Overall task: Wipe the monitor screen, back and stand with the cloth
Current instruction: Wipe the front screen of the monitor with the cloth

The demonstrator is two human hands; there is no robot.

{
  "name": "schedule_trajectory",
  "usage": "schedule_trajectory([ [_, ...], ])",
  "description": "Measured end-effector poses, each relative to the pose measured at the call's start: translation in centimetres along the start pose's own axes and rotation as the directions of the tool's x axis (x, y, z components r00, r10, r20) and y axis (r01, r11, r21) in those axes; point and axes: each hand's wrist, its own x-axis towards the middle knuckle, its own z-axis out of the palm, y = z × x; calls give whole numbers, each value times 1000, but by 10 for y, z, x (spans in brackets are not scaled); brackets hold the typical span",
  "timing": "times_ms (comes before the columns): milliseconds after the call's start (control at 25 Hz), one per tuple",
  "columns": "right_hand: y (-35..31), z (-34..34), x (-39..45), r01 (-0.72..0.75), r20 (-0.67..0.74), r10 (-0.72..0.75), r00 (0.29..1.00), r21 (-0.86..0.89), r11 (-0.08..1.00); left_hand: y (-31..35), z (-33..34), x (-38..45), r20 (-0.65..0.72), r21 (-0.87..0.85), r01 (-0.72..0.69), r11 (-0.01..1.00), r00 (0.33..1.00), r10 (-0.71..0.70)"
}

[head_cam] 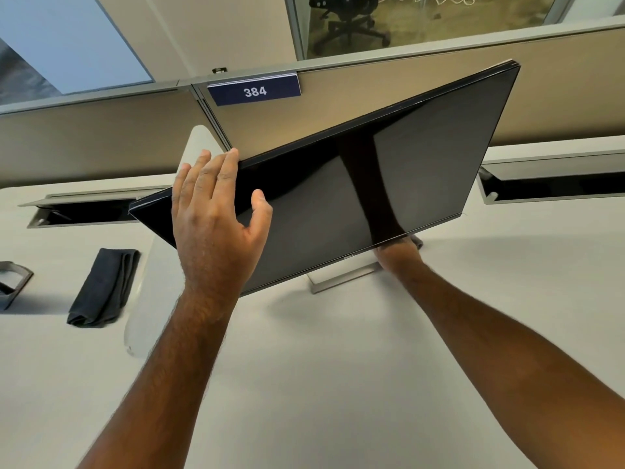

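Now left hand [216, 218] touches monitor [389, 170] edge.

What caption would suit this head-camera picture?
Both hands tilt the dark monitor on the desk; the folded cloth lies untouched at left.

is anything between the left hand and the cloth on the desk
Nothing visible. The left hand rests on the monitor top edge; the folded cloth lies lower left of it on bare desk, nothing on top of it.
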Motion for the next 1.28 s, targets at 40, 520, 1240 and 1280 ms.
schedule_trajectory([
  [40, 5, 2, -2, 9, -28, -7, 1000, 101, 995, 1, 1, 0, -1, 1, 1, 1000, 1000, -1],
  [520, -25, 18, -70, -74, -14, 73, 997, -93, 993, 2, -3, 3, 23, 7, -16, 1000, 1000, 16],
  [1240, -160, 14, -141, -26, 211, -100, 972, 526, 850, 0, -28, 0, 214, 16, -67, 998, 975, 62],
  [1280, -152, 4, -147, -48, 219, -94, 971, 566, 823, -1, -29, -1, 223, 13, -73, 997, 972, 68],
])
